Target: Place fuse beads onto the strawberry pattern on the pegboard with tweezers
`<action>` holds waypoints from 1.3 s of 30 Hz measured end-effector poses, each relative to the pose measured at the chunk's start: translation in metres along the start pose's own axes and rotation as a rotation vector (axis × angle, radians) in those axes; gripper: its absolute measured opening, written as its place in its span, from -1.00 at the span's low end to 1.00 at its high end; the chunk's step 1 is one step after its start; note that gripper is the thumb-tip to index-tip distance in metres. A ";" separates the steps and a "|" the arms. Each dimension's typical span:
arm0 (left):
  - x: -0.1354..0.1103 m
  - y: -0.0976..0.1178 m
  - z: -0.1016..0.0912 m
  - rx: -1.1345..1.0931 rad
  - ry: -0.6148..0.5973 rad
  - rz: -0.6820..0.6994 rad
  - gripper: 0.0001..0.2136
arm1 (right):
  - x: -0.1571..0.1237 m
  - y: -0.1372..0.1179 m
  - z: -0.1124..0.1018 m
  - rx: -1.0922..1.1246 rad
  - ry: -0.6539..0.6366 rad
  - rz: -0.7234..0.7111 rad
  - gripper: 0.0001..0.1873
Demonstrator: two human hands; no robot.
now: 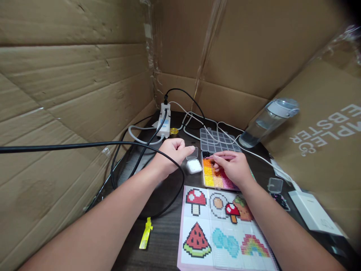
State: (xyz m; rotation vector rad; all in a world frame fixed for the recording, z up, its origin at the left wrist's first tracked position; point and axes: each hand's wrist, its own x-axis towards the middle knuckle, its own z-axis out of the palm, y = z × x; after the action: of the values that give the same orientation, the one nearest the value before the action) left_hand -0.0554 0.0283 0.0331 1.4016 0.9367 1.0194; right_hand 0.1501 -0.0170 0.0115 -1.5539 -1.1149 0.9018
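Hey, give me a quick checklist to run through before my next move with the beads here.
1. Right hand holds the thin pink tweezers over the compartmented tray of coloured beads: ok.
2. Bead caught in the tweezers' tip: cannot tell.
3. Left hand pinches the small clear plastic lid: ok.
4. Clear pegboard over the pattern sheet of pixel pictures lies flat: ok.
5. Black cable crosses the left forearm: not ok.

bead tray behind pattern sheet; water bottle right of power strip, behind tray
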 end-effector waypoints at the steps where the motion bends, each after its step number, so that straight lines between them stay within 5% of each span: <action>1: 0.000 0.000 0.000 0.001 0.001 0.000 -0.56 | 0.000 0.000 0.000 0.002 -0.004 -0.001 -0.62; 39: 0.003 -0.003 -0.001 0.029 -0.003 0.012 -0.55 | 0.004 0.004 -0.002 0.027 0.051 -0.036 -0.66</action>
State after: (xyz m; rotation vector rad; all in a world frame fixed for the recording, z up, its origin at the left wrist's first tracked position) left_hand -0.0559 0.0314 0.0304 1.4342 0.9456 1.0152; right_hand 0.1544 -0.0143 0.0076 -1.5221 -1.0867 0.8456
